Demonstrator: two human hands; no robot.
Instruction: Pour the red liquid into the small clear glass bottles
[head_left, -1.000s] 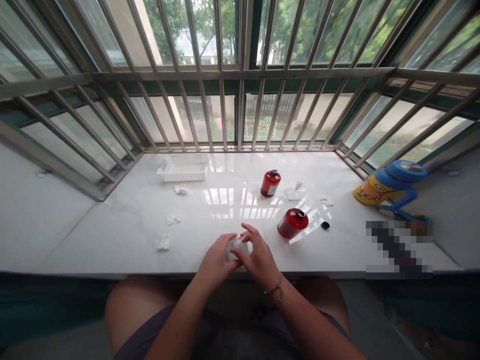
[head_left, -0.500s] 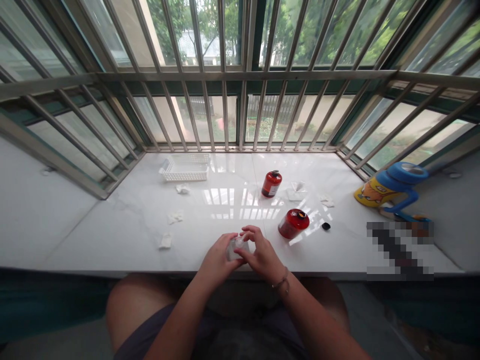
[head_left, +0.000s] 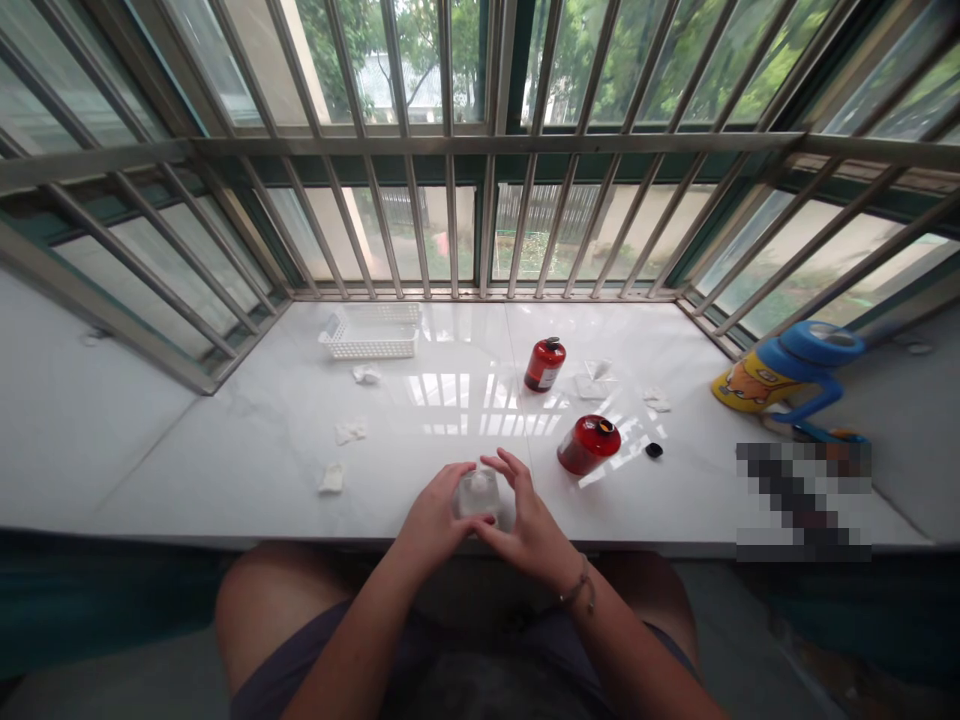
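A small clear, square-sided container (head_left: pixel 478 494) with a rounded pale top is between my hands near the counter's front edge. My left hand (head_left: pixel 444 507) is wrapped round its left side, the thumb along its near side. My right hand (head_left: pixel 523 510) is at its right, fingers spread and raised off the top; whether the thumb touches the container I cannot tell. Just beyond my right hand stands a red canister (head_left: pixel 589 445) with an uncovered dark-rimmed mouth. Farther back is a smaller red bottle (head_left: pixel 545 365) with a black top. A small black cap (head_left: pixel 654 451) lies to the right.
A white perforated basket (head_left: pixel 371 345) sits at the back left, with crumpled tissues (head_left: pixel 351 431) before it. At right are a clear item with a pointed top (head_left: pixel 597 377), another tissue (head_left: pixel 656 399) and a blue-and-yellow handled flask (head_left: pixel 787 366). Metal window bars (head_left: pixel 487 225) close off the back.
My right fingers have lifted off the container's top and spread apart to the right. My left hand has stayed around the container.
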